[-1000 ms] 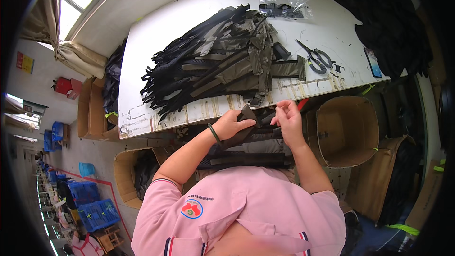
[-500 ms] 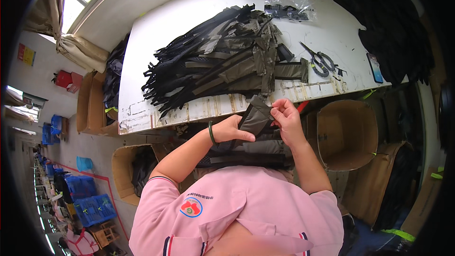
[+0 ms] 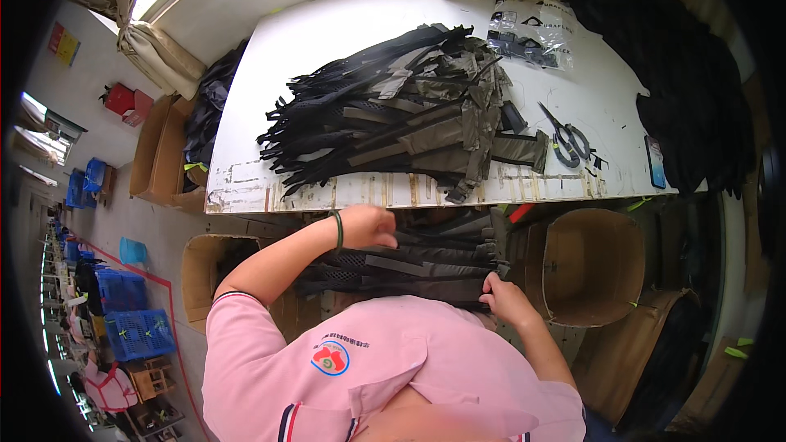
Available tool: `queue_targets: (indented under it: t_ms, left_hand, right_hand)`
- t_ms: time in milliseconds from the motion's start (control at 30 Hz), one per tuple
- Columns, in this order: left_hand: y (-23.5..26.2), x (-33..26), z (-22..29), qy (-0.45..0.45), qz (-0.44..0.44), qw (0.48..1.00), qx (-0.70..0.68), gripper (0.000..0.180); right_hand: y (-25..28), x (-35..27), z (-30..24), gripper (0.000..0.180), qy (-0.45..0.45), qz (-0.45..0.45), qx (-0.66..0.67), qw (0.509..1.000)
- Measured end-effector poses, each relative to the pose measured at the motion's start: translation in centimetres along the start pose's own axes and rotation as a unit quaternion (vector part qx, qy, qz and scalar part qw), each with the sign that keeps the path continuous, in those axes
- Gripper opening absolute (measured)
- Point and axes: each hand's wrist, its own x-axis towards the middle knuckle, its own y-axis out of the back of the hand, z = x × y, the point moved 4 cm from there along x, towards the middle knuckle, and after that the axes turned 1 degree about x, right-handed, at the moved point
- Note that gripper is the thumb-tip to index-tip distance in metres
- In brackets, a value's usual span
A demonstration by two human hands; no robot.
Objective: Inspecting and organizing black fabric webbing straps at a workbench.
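Observation:
Across my lap lie several long black and grey fabric straps [image 3: 426, 266], some with mesh, their ends toward the right. My right hand [image 3: 505, 298] pinches the right end of the nearest strap. Above the straps' left part hovers my left hand [image 3: 366, 227], its fingers curled in and nothing visible in them; a dark green band circles that wrist. On the white table [image 3: 327, 33] beyond, a big pile of similar straps [image 3: 401, 119] with grey-green fabric ends is spread out.
Black-handled scissors [image 3: 569, 139] lie right of the pile, near a phone [image 3: 655, 162] and a heap of black fabric [image 3: 671, 74]. A clear plastic bag [image 3: 532, 33] with dark parts sits at the back. Cardboard boxes stand below the table, one at right [image 3: 594, 266], another at left [image 3: 205, 278].
The grey-green strap end that both hands held up is down among the straps on my lap. My left hand moved left, my right hand down toward me. The view has shifted slightly.

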Motion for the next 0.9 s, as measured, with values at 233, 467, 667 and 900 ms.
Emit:
queue_targets:
  t_ms: [233, 467, 667, 900]
  left_hand:
    - [9.0, 11.8, -0.1, 0.018, 0.433, 0.878, 0.203, 0.034]
    - [6.7, 11.1, 2.7, -0.085, 0.316, 0.943, -0.053, 0.028]
    - [2.2, 6.9, 5.2, -0.107, 0.142, 0.925, -0.335, 0.034]
    - [-0.1, 6.8, 4.4, -0.021, 0.237, 0.942, -0.239, 0.04]
  right_hand:
    - [6.7, 1.3, -3.3, 0.021, 0.027, -0.039, -0.016, 0.999]
    - [12.7, 4.8, -10.2, 0.054, 0.271, 0.487, 0.036, 0.83]
    - [10.7, 9.5, -11.3, 0.037, 0.274, 0.43, 0.154, 0.847]
    - [9.0, 8.2, -11.9, 0.032, 0.334, 0.37, 0.028, 0.866]
